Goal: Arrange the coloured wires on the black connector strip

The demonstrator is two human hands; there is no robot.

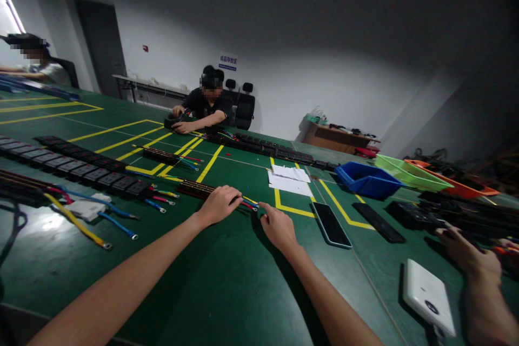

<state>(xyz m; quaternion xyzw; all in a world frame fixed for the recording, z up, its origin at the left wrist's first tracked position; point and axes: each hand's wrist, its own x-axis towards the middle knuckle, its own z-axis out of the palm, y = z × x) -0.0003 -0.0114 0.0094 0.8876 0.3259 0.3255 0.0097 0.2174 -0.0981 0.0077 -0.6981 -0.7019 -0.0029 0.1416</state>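
A black strip with copper-coloured bars (195, 189) lies on the green table, with thin wires running out of its right end. My left hand (221, 204) is closed over that end, its fingers curled down around the strip and wires. Red, blue and yellow wires with ring terminals (249, 204) stick out to the right of it. At their tips, my right hand (278, 227) has its index finger stretched toward the terminals, the other fingers loosely bent; nothing visible is held in it. A similar wired strip (158, 154) lies farther off.
Left lie rows of black socket modules (93, 175) and thick blue and yellow cables (81, 221). Right are white papers (290, 179), a phone (331, 225), a black slab (379, 223), a white power bank (427, 297) and a blue bin (368, 179). A co-worker's hand (470, 254) is at far right; another person (208, 100) sits opposite.
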